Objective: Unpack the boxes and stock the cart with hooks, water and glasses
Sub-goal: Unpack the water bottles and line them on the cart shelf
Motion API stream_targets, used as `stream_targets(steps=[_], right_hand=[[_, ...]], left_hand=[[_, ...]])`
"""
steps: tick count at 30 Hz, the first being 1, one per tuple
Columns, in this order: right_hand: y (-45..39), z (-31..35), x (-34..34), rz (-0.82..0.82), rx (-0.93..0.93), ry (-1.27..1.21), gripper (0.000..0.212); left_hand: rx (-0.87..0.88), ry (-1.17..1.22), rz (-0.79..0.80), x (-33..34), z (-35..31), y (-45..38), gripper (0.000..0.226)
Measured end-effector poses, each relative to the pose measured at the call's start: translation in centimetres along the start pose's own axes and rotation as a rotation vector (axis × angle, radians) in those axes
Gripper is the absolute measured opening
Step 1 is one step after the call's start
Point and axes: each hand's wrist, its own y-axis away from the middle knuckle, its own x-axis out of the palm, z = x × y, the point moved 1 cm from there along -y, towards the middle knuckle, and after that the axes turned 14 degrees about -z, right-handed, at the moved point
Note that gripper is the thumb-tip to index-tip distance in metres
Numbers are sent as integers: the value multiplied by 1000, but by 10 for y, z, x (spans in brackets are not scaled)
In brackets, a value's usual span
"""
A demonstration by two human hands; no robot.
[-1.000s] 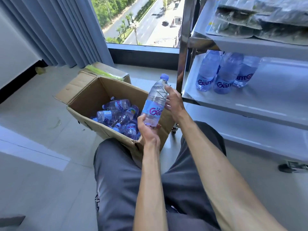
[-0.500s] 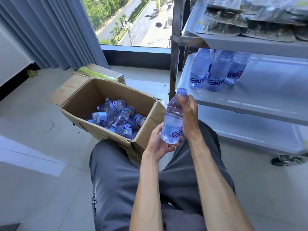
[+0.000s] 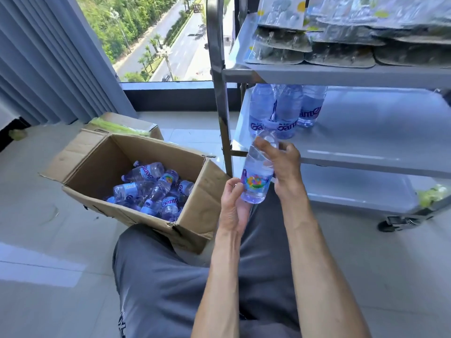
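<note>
A clear water bottle (image 3: 256, 174) with a blue cap and a colourful label is held upright in front of the metal cart (image 3: 366, 157). My right hand (image 3: 283, 159) grips its upper half from the right. My left hand (image 3: 233, 206) holds its base from the left and below. Three like bottles (image 3: 283, 113) stand at the left of the cart's middle shelf. Flat packets of hooks (image 3: 317, 45) lie on the top shelf. An open cardboard box (image 3: 195, 215) on the floor holds several more bottles (image 3: 151, 189).
A second, closed cardboard box (image 3: 136, 124) sits behind the open one. Grey curtains (image 3: 48, 57) hang at the left beside a window. The cart's upright post (image 3: 219, 93) stands just left of the held bottle. My grey-trousered legs (image 3: 170, 276) lie below the box.
The bottle has travelled from above the box to the right, toward the cart's middle shelf. My right hand moved from its neck onto its upper body.
</note>
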Motion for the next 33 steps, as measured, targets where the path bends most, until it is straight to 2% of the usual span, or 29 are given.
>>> stream_targets(steps=[1, 3, 5, 9, 12, 16, 20, 22, 25, 27, 29, 31, 33], right_hand=[[-3, -1, -4, 27, 60, -84, 81], [-8, -4, -11, 79, 85, -196, 65], [-11, -5, -18, 109, 40, -244, 49], [-15, 3, -26, 184, 0, -326, 30], [-17, 12, -30, 166, -74, -214, 38], [-15, 16, -29, 90, -168, -112, 54], [-15, 10, -23, 95, -246, -24, 54], [-17, 3, -25, 125, -290, 27, 58], [-23, -4, -32, 146, -300, 116, 78], [-28, -5, -36, 129, -258, 181, 87], [-29, -2, -38, 60, -227, 256, 88], [-30, 4, -40, -122, -233, 303, 81], [-34, 11, -41, -281, -241, 282, 71]], left_hand=[[-77, -6, -48, 2, 5, -2, 39], [-223, -228, -120, 6, 16, -7, 67], [-288, -344, -77, 10, 25, -8, 85], [-260, -53, -2, 16, 26, -13, 54], [-240, 33, 110, 12, 31, -11, 44], [-167, 0, 137, 13, 39, -5, 64], [-82, -25, 171, 19, 35, -2, 77], [-73, -16, 134, 21, 32, -2, 73], [-52, 19, 87, 22, 31, -9, 51], [-38, 31, 68, 23, 33, -13, 51], [-42, 6, 59, 27, 36, -19, 56], [-46, -117, 10, 39, 35, -30, 54], [13, -370, -153, 57, 27, -49, 50]])
